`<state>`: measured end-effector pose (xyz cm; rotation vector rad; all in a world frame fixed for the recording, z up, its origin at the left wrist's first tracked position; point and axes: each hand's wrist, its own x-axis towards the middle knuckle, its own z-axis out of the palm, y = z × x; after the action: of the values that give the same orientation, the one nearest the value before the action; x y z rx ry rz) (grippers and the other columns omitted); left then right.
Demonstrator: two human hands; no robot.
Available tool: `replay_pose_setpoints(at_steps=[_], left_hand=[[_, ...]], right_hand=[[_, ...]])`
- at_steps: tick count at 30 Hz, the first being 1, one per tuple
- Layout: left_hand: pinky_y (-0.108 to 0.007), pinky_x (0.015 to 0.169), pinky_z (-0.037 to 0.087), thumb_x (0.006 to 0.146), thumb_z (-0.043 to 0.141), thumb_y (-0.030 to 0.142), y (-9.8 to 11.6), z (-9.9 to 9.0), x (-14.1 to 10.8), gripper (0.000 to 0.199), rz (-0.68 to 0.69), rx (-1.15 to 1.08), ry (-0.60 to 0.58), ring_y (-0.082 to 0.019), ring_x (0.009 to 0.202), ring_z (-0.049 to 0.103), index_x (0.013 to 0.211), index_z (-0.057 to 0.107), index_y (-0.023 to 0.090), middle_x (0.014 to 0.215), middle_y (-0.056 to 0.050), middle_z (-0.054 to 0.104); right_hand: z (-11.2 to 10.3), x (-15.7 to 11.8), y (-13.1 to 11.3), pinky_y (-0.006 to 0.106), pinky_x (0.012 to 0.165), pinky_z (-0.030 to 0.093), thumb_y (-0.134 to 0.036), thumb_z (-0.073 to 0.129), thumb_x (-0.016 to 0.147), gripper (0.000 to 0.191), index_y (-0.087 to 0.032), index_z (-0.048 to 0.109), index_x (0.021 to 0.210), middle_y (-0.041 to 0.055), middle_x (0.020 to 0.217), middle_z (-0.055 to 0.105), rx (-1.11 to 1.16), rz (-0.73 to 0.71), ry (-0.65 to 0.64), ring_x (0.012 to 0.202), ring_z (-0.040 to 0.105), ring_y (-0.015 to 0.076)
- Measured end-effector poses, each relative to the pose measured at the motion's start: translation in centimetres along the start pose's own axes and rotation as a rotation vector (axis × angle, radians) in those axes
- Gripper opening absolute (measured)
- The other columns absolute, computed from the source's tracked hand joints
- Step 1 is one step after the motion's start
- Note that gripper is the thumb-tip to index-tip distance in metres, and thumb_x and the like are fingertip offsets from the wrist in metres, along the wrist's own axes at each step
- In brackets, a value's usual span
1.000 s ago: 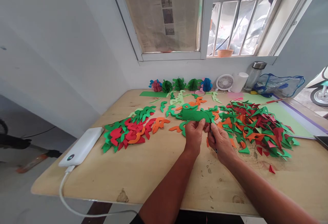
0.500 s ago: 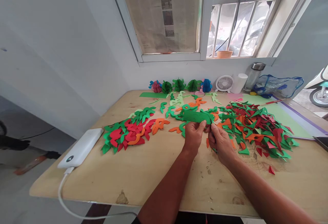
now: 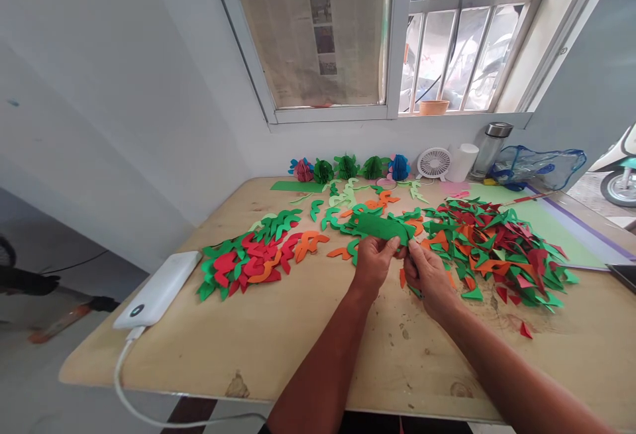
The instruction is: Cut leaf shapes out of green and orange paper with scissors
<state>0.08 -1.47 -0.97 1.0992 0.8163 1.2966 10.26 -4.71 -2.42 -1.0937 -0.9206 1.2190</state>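
My left hand (image 3: 374, 262) pinches a strip of green paper (image 3: 380, 225) by its near edge, thumb on top. The strip's right end is rounded by a curved edge. At that end my right hand (image 3: 428, 271) is closed, its thumb and fingertips right beside the paper. A small dark bit shows under its curled fingers, but what they grip is mostly hidden. Just behind the strip lie loose green wavy paper cut-outs (image 3: 330, 217) and orange cut-outs (image 3: 339, 252).
Left is a pile of red, green and orange cut-outs (image 3: 253, 258), near a white power bank (image 3: 158, 290) with a cable. On the right lies a heap of paper scraps (image 3: 497, 248). Along the wall stand paper honeycomb figures (image 3: 346, 166), a small fan (image 3: 434, 163) and a bottle (image 3: 491, 150).
The rounded right end of the green strip shows a slightly different outline between my hands. Both hands stay in nearly the same place; the view has shifted slightly.
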Motion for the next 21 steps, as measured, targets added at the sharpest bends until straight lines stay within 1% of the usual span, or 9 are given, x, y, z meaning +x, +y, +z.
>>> replay_pose_setpoints(at_steps=[10, 14, 17, 21], left_hand=[[-0.028, 0.063, 0.05, 0.064, 0.07, 0.035, 0.51, 0.12, -0.12, 0.024, -0.052, -0.047, 0.047, -0.012, 0.053, 0.052, 0.056, 0.063, 0.013, 0.052, -0.001, 0.058], [-0.027, 0.06, 0.048, 0.065, 0.069, 0.034, 0.3, 0.2, -0.12, 0.024, -0.035, -0.016, 0.076, -0.012, 0.052, 0.052, 0.055, 0.062, 0.014, 0.051, -0.001, 0.057], [-0.025, 0.058, 0.045, 0.067, 0.069, 0.034, 0.11, 0.15, -0.06, 0.027, -0.011, 0.02, 0.069, -0.011, 0.051, 0.049, 0.052, 0.058, 0.014, 0.05, 0.0, 0.054], [-0.024, 0.056, 0.043, 0.068, 0.067, 0.034, 0.18, 0.01, -0.03, 0.029, 0.002, 0.041, 0.026, -0.01, 0.051, 0.047, 0.051, 0.055, 0.015, 0.05, 0.001, 0.052]], right_hand=[[0.29, -0.2, -0.08, 0.022, 0.034, 0.018, -0.068, 0.062, 0.071, 0.05, -0.019, 0.054, 0.064, -0.0095, 0.04, 0.03, -0.016, 0.011, -0.015, 0.035, 0.02, 0.0063], [0.29, -0.26, 0.11, 0.021, 0.035, 0.017, -0.068, 0.062, 0.072, 0.05, -0.019, 0.054, 0.066, -0.0097, 0.04, 0.03, -0.011, 0.035, -0.004, 0.036, 0.02, 0.0061], [0.28, -0.28, 0.2, 0.021, 0.035, 0.016, -0.067, 0.061, 0.073, 0.049, -0.019, 0.054, 0.066, -0.0097, 0.041, 0.03, -0.008, 0.04, -0.01, 0.036, 0.019, 0.0061], [0.2, -0.24, 0.24, 0.021, 0.035, 0.016, -0.069, 0.061, 0.072, 0.051, -0.019, 0.054, 0.065, -0.0098, 0.041, 0.029, -0.026, 0.038, -0.015, 0.037, 0.019, 0.006]])
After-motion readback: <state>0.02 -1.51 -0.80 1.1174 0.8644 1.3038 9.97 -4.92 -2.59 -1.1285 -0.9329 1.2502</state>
